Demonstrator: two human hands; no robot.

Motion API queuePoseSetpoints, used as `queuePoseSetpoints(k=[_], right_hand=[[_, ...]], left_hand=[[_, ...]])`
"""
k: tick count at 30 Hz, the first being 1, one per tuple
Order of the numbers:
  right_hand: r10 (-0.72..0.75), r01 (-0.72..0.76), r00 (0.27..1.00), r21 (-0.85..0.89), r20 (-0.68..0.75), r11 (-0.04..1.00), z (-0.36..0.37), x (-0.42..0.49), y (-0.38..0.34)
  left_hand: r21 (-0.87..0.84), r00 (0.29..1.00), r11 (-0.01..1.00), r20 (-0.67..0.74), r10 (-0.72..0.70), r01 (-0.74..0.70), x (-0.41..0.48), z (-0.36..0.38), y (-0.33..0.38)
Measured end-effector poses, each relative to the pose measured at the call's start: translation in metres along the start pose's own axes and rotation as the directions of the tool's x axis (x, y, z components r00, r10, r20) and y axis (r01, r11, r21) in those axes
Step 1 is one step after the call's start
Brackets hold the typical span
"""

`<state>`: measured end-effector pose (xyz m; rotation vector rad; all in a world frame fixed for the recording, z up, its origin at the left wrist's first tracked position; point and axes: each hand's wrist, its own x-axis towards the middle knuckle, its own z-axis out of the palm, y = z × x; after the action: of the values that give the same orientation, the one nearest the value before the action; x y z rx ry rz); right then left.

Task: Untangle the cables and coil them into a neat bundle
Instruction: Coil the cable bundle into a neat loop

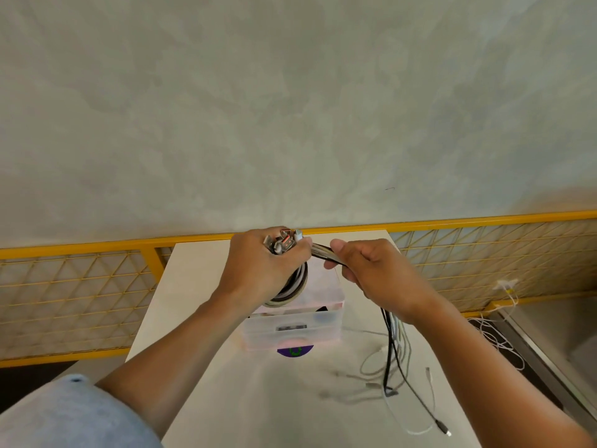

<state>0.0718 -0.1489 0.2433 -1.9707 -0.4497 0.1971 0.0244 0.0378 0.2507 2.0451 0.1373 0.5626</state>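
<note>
box (292, 324) ctr on table (200, 302) | loose cables (392, 360) R of box | coil (295, 286) above box | fence (80, 286) behind table

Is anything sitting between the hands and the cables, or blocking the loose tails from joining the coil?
Nothing visible: the left hand grips the coil, the right hand holds the strands, and the tails drop freely beside the plastic box.

Light blue short sleeve (64, 412) at left — left hand (261, 263), right hand (378, 273) bare.
</note>
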Motion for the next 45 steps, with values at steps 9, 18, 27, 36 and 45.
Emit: queuePoseSetpoints(k=[9,18,27,36,45], right_hand=[[-0.060,0.063,0.983,0.014,-0.174,0.998,0.041,-0.011,0.001],[-0.181,0.177,0.943,-0.040,-0.279,0.983,0.077,-0.018,-0.006],[-0.187,0.240,0.945,0.181,-0.268,0.954,0.090,-0.017,-0.011],[-0.251,0.279,0.949,0.141,-0.190,0.950,0.071,-0.011,0.001],[-0.340,0.347,0.933,-0.045,0.121,0.937,0.027,-0.003,-0.002]], left_hand=[[-0.137,0.973,0.989,-0.213,-0.084,0.055,0.002,0.014,0.006],[-0.314,0.917,0.943,-0.334,-0.217,0.109,0.004,0.020,0.009],[-0.687,0.836,0.696,-0.243,-0.493,0.211,0.001,0.024,0.020],[-0.743,0.920,0.569,0.160,-0.358,0.351,-0.016,0.006,-0.003],[-0.462,0.682,0.558,0.675,-0.283,0.689,0.002,-0.036,-0.010]])
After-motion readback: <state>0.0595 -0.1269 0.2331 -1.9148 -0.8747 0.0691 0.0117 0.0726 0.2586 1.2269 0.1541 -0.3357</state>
